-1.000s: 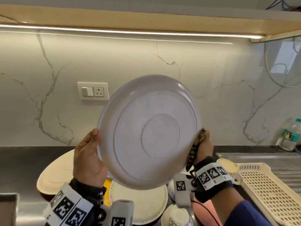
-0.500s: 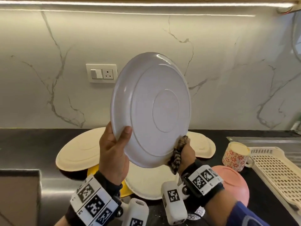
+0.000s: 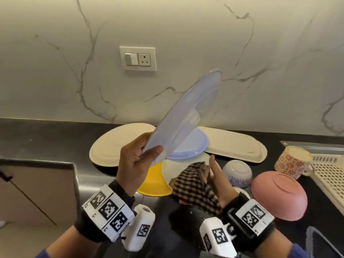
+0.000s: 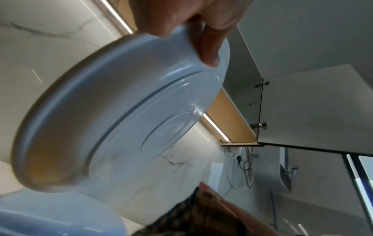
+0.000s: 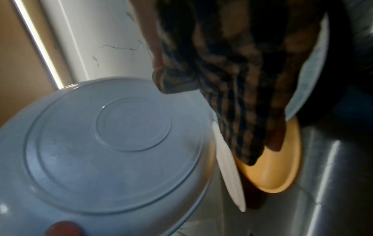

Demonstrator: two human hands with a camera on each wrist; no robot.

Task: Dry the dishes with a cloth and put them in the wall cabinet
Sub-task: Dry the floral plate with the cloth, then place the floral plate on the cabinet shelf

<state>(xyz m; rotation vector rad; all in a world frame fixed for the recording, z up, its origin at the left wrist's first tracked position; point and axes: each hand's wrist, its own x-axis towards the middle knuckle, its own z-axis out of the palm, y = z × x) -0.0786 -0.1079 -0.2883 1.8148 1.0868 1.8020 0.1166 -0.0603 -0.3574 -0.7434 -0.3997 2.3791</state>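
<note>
The left hand (image 3: 135,164) is clamped on the lower rim of the pale blue plate (image 3: 186,116), which is held steeply tilted in the air above the dishes (image 3: 188,148) crowded near the back edge of the table (image 3: 46,138). Pinched only at that rim, the plate could slip, if wet, and be dropped onto them. The cloth (image 3: 191,187) is draped over the right hand (image 3: 216,179). Whether it is gripped cannot be told, so it could slide off.

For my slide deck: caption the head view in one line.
The left hand tilts a pale blue plate over the counter; the right hand holds a checked cloth below, apart from it.
</note>
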